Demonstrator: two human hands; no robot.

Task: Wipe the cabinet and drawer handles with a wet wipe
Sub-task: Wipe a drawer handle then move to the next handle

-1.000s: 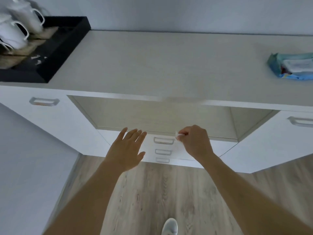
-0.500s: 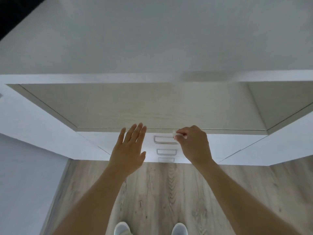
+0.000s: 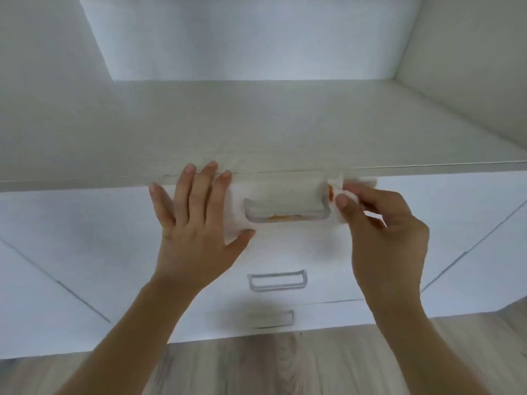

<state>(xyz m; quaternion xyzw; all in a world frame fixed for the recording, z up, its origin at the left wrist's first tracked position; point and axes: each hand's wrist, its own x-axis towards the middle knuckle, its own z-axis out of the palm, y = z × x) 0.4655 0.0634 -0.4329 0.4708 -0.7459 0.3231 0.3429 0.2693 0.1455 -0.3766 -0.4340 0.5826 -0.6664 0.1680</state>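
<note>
A wet wipe [image 3: 281,196] lies threaded behind the top drawer handle [image 3: 285,216], stretched along the handle's level, side-to-side axis. The left hand [image 3: 194,223] lies flat with fingers spread just left of the handle, pressing one end of the wipe against the drawer front [image 3: 85,223]. The right hand [image 3: 382,229], just right of the handle, pinches the other end, bunched between thumb and fingertips. An orange smear shows on the wipe beside that pinch and under the handle's bar. Both hands sit about equally near. Below the handle, two more handles [image 3: 277,279] wait, apparently untouched; nothing blocks the way down.
</note>
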